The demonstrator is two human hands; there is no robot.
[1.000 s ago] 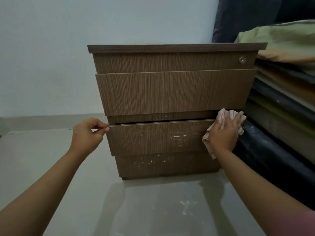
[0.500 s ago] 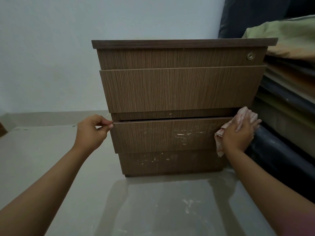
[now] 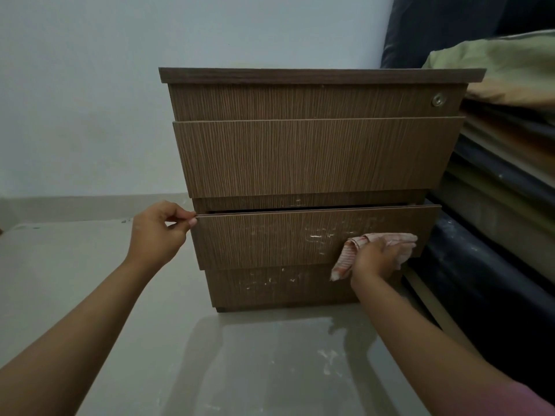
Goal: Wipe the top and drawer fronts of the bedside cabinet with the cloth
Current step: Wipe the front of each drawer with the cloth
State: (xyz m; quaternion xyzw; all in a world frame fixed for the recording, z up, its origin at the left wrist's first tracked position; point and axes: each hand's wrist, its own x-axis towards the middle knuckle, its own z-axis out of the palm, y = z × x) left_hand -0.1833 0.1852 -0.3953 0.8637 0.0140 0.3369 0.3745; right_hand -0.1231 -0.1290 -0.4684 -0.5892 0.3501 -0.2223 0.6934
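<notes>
A brown wood-grain bedside cabinet [image 3: 318, 157] stands on the floor against a pale wall. Its lower drawer front [image 3: 264, 238] is pulled slightly out and carries white smears. My left hand [image 3: 156, 235] pinches the top left corner of that drawer front. My right hand [image 3: 377, 258] presses a pink-and-white striped cloth [image 3: 345, 259] against the right part of the same front, low down. The panel below [image 3: 270, 285] is also speckled white. The cabinet's top surface is seen only edge-on.
A stack of mattresses and folded bedding [image 3: 504, 163] presses close against the cabinet's right side. A small round lock [image 3: 438, 100] sits in the top drawer front. The glossy floor [image 3: 264, 367] has white flecks in front of the cabinet.
My right hand with the cloth has slid from the drawer front's upper right corner down and leftward across the front. My left hand has kept its pinch on the left corner.
</notes>
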